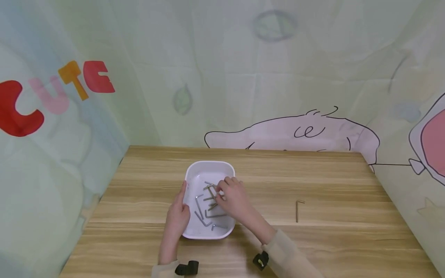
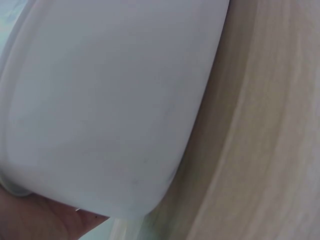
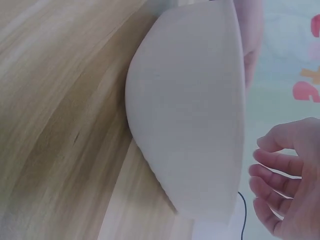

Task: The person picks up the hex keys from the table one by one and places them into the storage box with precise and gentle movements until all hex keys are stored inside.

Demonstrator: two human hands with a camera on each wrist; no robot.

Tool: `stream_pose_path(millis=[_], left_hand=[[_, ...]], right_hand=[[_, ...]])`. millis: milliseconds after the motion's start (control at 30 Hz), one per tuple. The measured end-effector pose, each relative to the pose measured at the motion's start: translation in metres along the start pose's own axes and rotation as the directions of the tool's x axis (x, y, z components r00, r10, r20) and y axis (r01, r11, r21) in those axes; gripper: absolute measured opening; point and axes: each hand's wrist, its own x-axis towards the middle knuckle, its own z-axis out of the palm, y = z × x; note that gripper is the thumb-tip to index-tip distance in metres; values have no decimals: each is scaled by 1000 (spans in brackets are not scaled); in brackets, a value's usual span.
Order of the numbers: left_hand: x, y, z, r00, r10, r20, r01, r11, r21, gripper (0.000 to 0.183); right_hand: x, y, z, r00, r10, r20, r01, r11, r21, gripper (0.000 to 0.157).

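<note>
A white plastic tray (image 1: 210, 233) stands on the table with several L-shaped hex keys (image 1: 199, 207) inside, some silver and some brass-coloured. My left hand (image 1: 178, 217) holds the tray's left side at the rim; in the left wrist view the tray's wall (image 2: 110, 100) hides most of that hand. Over the tray's right part hovers my right hand (image 1: 233, 197), its fingers bent loosely above the hex keys. From the right wrist view, the thumb and fingers of the right hand (image 3: 295, 180) curve apart, above rim level, and nothing shows between them.
One brass-coloured hex key (image 1: 297, 211) lies alone on the wooden table (image 1: 333, 239), to the right of the tray. A printed fabric backdrop (image 1: 222, 77) rises behind the table and along both sides.
</note>
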Motion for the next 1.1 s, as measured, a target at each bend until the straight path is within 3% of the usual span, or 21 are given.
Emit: stream_pose_path(millis=[467,1100], left_hand=[[1,0,1,1000,1,-2,-1,1000,-11,67],[3,-2,1,1000,-9,2,9,1000,-16,68]], right_hand=[[-13,9,-17,996,76,-46,-74,996,42,12],[-27,17,-31,987,112,-119,-107,993,46,13]])
